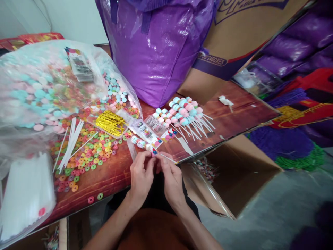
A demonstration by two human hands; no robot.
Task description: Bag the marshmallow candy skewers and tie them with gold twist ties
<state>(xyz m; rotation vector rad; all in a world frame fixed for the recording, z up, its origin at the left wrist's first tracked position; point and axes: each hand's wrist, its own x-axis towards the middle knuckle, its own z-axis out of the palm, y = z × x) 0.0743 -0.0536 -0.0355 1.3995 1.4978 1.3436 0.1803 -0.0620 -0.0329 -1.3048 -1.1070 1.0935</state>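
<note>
At the table's front edge, my left hand point(141, 176) and my right hand point(170, 178) meet, fingertips pinched together. Between them is a candy skewer point(140, 142) in a small clear printed bag; its pastel candies point up and left. The white stick comes out at the right, by my right fingers. Whether a tie is in my fingertips is hidden. Just beyond lie flat printed bags point(147, 132). A container of gold twist ties point(110, 123) stands to their left. Right of the bags is a pile of candy skewers point(186, 113) with white sticks.
Loose ring candies point(91, 149) and white sticks point(69, 146) cover the left of the table. Behind are a large clear candy bag point(33, 80) and a purple sack point(158, 52). A bag of sticks point(27, 194) lies front left; an open carton point(234, 177) stands below right.
</note>
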